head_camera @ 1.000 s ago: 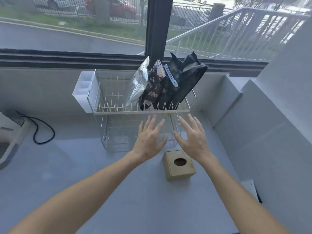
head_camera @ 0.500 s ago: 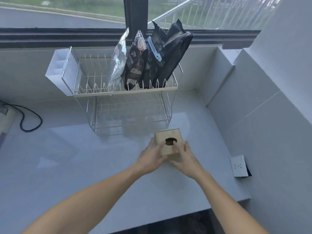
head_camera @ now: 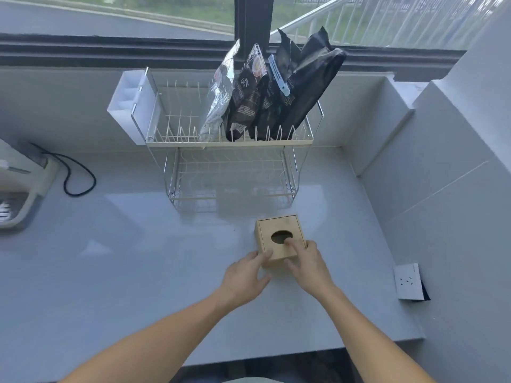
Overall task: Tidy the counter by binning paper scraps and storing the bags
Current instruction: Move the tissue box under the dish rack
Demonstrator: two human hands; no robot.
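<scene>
A small wooden box (head_camera: 269,229) with an oval hole in its lid sits on the grey counter (head_camera: 124,266). My left hand (head_camera: 244,276) touches its near left corner with the fingertips. My right hand (head_camera: 308,262) rests on the near right side, thumb against the front face, one finger at the hole's edge. Several bags (head_camera: 272,92), one silver and the others black, stand upright in the top tier of a wire rack (head_camera: 177,134) behind the box. No paper scraps are visible.
A white cutlery holder (head_camera: 130,106) hangs on the rack's left end. An appliance (head_camera: 16,189) with a black cord (head_camera: 80,175) sits at the far left. A wall socket (head_camera: 409,281) is on the right wall. The counter's front edge is close to me.
Both hands dropped from in front of the rack to the wooden box and now touch it. The camera tilted down, then slightly back up.
</scene>
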